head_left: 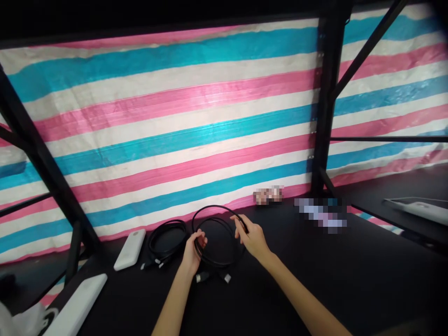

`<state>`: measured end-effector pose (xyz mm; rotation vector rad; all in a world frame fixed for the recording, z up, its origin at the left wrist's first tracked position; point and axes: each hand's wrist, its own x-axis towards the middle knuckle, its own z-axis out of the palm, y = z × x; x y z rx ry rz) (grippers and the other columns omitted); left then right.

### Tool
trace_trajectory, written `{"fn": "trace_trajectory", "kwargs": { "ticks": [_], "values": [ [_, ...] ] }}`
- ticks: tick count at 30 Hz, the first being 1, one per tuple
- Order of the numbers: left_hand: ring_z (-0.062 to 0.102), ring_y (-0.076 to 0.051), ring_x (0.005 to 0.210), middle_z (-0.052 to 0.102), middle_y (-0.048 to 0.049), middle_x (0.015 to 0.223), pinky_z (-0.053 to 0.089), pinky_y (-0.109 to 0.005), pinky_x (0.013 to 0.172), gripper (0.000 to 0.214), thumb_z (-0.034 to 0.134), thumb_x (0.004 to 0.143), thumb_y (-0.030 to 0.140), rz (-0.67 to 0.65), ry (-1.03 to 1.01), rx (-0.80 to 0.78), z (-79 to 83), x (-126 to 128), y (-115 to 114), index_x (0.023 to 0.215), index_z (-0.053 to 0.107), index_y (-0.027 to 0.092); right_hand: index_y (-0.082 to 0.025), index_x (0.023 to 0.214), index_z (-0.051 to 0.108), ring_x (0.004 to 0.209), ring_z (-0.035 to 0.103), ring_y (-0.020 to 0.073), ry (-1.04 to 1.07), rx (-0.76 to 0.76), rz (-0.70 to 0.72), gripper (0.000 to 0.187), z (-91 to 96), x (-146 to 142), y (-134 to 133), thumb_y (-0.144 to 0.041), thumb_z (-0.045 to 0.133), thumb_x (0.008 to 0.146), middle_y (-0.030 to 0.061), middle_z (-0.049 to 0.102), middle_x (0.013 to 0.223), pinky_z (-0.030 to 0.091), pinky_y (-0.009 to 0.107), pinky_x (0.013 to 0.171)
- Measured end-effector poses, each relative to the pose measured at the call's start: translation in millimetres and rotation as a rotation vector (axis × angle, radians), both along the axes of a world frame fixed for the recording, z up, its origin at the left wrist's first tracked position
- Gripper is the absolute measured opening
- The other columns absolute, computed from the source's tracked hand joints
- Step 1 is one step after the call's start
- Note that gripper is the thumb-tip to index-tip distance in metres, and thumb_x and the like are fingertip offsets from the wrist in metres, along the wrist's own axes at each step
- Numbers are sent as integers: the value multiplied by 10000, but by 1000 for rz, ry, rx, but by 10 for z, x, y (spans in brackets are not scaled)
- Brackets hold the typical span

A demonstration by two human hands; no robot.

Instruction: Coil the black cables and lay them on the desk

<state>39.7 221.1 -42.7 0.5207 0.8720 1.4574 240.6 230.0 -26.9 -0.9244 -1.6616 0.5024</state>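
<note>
black table [315, 280] with coiled cable [167, 240], white power bank [130, 248]

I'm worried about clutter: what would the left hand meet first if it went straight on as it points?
The left hand grips the black cable loop; past that, probably only the striped sheet behind, though depth is unclear.

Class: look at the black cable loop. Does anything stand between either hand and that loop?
Nothing visible does. The left hand and right hand both grip the cable loop, on opposite sides. A second coiled cable and a white power bank lie further left, outside the hands.
</note>
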Motion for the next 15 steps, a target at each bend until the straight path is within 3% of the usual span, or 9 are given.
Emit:
{"fn": "trace_trajectory", "kwargs": {
  "ticks": [3,6,8,15],
  "values": [
    [562,-101,585,541,5,650,452,-218,577,68,509,742,229,17,-148,54,-20,-90,2,741,513,161,-237,1118,545,385,527,116,56,-56,45,311,-37,-90,-13,-387,449,864,-38,584,538,423,227,438],
    [546,-123,600,524,-12,653,462,-258,599,221,431,807,343,-3,-409,114,-85,-194,15,720,514,156,-235,1187,455,411,554,125,110,-221,142,414,-131,-208,-5,-419,484,818,-31,603,624,389,210,354],
    [516,-119,564,503,-7,627,451,-263,582,246,393,843,322,-2,-519,119,-143,-247,37,695,503,158,-232,1187,428,437,577,131,75,-327,206,447,-219,-277,4,-431,498,793,-21,613,683,363,191,314],
    [459,-107,513,476,13,606,388,-236,514,251,383,871,245,-12,-558,156,-204,-340,102,646,466,170,-215,1142,432,446,577,112,-135,-344,237,376,-461,-341,36,-403,482,820,-29,607,651,409,191,379]
  ]
}}
